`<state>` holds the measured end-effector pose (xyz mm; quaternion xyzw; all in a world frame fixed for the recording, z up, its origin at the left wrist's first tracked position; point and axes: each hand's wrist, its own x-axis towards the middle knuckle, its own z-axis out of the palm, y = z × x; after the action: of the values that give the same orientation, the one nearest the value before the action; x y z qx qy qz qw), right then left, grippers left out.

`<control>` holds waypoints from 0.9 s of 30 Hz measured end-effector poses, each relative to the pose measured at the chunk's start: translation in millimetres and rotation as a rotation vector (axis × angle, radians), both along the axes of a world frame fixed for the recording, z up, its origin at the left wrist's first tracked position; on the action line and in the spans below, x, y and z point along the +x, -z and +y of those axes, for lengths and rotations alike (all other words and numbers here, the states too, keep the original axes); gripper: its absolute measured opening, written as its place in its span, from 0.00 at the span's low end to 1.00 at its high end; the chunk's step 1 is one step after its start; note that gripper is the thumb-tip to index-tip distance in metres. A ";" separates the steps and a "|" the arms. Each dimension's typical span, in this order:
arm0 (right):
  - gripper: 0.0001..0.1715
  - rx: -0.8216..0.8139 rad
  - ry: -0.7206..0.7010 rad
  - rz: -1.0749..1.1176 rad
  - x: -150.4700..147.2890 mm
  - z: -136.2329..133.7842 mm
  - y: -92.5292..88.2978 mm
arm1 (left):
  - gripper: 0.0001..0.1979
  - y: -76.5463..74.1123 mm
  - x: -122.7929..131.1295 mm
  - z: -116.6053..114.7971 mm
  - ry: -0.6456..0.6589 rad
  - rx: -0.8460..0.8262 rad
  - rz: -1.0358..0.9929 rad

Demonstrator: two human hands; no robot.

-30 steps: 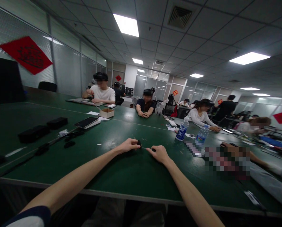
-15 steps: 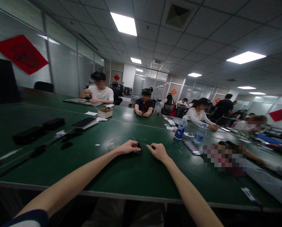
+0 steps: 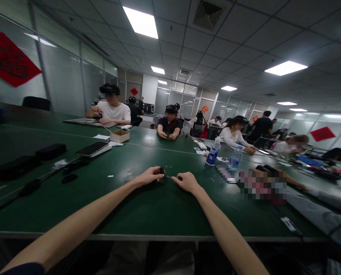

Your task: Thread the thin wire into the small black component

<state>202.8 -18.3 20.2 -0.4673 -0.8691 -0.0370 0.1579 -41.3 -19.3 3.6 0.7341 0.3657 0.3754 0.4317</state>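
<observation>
The left hand [image 3: 149,176] is curled nearly closed, its fingertips pinching a small black piece [image 3: 161,170] just above the green bench [image 3: 124,208]. The right hand [image 3: 187,182] is partly closed too, with its fingers bent down over a second dark piece [image 3: 179,178] (both are too small to identify). A thin pale strand [image 3: 170,177] appears to cross the short gap between the hands, linking the two pieces.

The bench top is smooth, dark green and faintly glossy, with tiny white scraps [image 3: 110,176] lying on it. Farther along stands an open cardboard box [image 3: 120,136], its contents hidden from this angle. To the right are a clear plastic water bottle [image 3: 213,152] and a second bottle [image 3: 235,157], both with blue labels whose writing cannot be read. To the left, a smartphone [image 3: 92,148] rests on a white flat package [image 3: 103,151], near two black rectangular cases [image 3: 16,167] and a black cable [image 3: 30,187]. Across the bench, a person in a white T-shirt [image 3: 111,111] has both hands over a flat grey mat [image 3: 84,122].
</observation>
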 end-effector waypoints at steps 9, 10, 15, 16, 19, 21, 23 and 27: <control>0.35 -0.004 -0.003 0.007 0.3 -1.2 -3.1 | 0.21 -3.8 1.8 -3.7 -0.039 -0.005 0.008; 0.35 -0.011 0.003 0.003 0.3 -1.4 -3.5 | 0.21 -3.4 1.8 -3.6 -0.040 -0.009 0.004; 0.35 -0.005 0.004 -0.010 -0.4 -0.5 -1.5 | 0.21 -0.8 1.5 -1.9 -0.023 -0.003 -0.018; 0.35 0.010 0.004 -0.013 -0.5 0.0 -0.4 | 0.21 -0.5 1.6 -1.8 -0.022 0.002 -0.018; 0.35 0.042 0.004 -0.022 -0.5 1.5 2.6 | 0.21 -0.9 2.0 -2.4 -0.015 0.015 -0.002; 0.35 0.048 -0.002 -0.026 -0.4 1.9 3.4 | 0.21 -1.7 2.0 -3.1 -0.014 0.021 0.023; 0.35 0.043 -0.002 -0.031 -0.3 1.9 3.0 | 0.21 -2.3 1.6 -3.6 -0.011 0.032 0.048; 0.34 -0.001 -0.001 -0.037 0.0 1.2 0.8 | 0.22 -3.3 0.1 -4.3 0.015 0.048 0.078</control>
<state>202.8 -17.1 19.4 -0.4663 -0.8721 -0.0452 0.1414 -41.2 -23.6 6.9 0.7612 0.3675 0.3518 0.4022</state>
